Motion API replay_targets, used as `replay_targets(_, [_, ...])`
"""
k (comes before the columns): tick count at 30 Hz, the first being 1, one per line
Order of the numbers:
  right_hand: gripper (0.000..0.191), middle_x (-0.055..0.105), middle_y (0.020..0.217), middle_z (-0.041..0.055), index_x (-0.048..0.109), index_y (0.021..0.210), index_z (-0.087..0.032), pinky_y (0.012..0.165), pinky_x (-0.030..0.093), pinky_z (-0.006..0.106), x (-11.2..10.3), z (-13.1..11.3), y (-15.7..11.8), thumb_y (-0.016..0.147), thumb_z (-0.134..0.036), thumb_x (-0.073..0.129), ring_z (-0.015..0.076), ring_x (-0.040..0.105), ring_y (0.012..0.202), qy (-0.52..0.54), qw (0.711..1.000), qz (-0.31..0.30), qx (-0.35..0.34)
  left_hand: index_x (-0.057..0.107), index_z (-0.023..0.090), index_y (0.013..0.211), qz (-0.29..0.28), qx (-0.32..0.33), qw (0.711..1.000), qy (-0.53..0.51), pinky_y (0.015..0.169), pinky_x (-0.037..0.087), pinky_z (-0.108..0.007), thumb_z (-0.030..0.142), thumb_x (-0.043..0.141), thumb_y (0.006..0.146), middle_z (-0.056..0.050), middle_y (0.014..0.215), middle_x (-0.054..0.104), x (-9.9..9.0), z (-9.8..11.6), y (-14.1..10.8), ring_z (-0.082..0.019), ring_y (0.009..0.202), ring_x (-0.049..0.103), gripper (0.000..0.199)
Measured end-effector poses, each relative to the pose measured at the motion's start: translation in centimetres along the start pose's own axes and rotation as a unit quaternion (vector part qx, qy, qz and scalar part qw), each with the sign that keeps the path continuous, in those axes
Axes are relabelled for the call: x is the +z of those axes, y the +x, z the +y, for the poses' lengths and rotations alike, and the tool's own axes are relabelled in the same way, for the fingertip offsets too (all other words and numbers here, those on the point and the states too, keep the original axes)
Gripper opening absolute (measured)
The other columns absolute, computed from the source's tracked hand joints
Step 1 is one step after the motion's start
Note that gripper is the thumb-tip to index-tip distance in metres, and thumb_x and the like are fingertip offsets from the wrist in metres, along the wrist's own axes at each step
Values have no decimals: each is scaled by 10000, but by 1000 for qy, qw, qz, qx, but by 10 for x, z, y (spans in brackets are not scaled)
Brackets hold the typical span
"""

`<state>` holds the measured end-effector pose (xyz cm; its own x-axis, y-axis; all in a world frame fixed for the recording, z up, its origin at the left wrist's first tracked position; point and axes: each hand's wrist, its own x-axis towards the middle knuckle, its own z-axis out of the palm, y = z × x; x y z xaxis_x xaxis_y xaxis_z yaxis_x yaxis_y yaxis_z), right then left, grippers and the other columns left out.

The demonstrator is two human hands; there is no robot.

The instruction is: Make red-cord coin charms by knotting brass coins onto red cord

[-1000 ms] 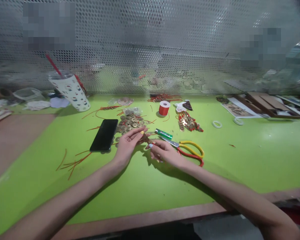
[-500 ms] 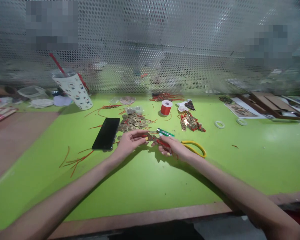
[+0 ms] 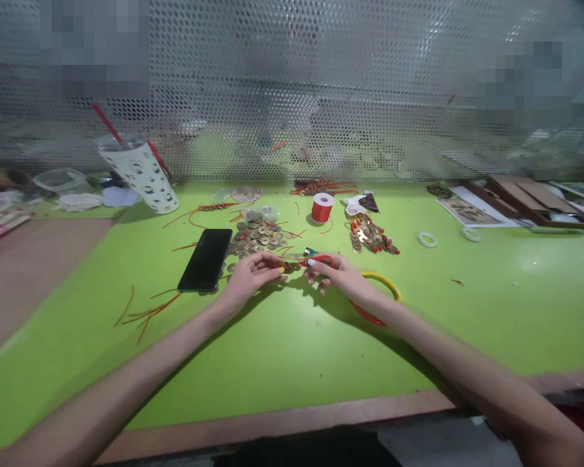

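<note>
My left hand (image 3: 253, 275) pinches one end of a short string of bronze coins (image 3: 291, 266) just above the green table. Red cord (image 3: 322, 259) at the string's other end is gripped between the thumb and fingers of my right hand (image 3: 338, 274). Behind that hand the green lighter (image 3: 310, 251) shows only in part. Yellow-handled scissors or pliers (image 3: 384, 283) lie by my right wrist, partly covered. A pile of loose coins (image 3: 257, 235) is beyond my left hand, and a red thread spool (image 3: 322, 208) stands farther back.
A black phone (image 3: 206, 261) lies left of the coins. Behind it leans a patterned cup (image 3: 141, 175) with a straw. Strung coins (image 3: 370, 233) and white rings (image 3: 427, 240) are to the right. A perforated metal screen (image 3: 272, 91) runs along the back.
My right hand has turned and now holds the red cord higher, at the fingertips. More of the lighter is covered, and red cord now shows below my right wrist.
</note>
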<state>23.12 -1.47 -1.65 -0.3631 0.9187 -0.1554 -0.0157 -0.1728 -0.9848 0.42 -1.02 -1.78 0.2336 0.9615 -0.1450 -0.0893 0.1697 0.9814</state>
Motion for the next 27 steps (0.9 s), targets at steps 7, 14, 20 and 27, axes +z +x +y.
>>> replay_targets(7, [234, 740, 836, 72, 717, 1021, -141, 730, 605, 303, 2, 10, 6, 834, -280, 738, 167, 703, 751, 112, 993, -25, 2, 685, 161, 1060, -78, 39, 991, 102, 927, 585, -409, 258, 821, 714, -80, 1010, 750, 7, 0, -4, -224, 979, 713, 384])
replay_targets(14, [381, 767, 921, 60, 685, 1143, -173, 764, 570, 283, -3, 7, 7, 797, -299, 786, 169, 729, 828, 67, 996, -60, -9, 728, 150, 953, -55, 19, 993, 103, 692, 609, -338, 338, 779, 771, -71, 843, 756, 8, 2, -7, -186, 714, 702, 267])
replay_targets(20, [313, 656, 674, -8, 678, 859, -170, 537, 482, 251, -2, 0, 5, 801, -467, 758, 115, 581, 551, -45, 999, 2, -27, 695, 141, 903, -86, -36, 996, 6, 705, 610, -321, 359, 819, 755, -69, 820, 751, 10, 3, -7, -169, 690, 715, 291])
replay_targets(27, [330, 664, 797, 32, 652, 869, -186, 619, 545, 290, 6, 3, 5, 858, -513, 695, 152, 646, 695, -31, 999, -10, -25, 699, 140, 981, -97, -69, 993, 19, 736, 618, -351, 298, 858, 699, -85, 872, 776, 20, 1, -13, -198, 721, 747, 360])
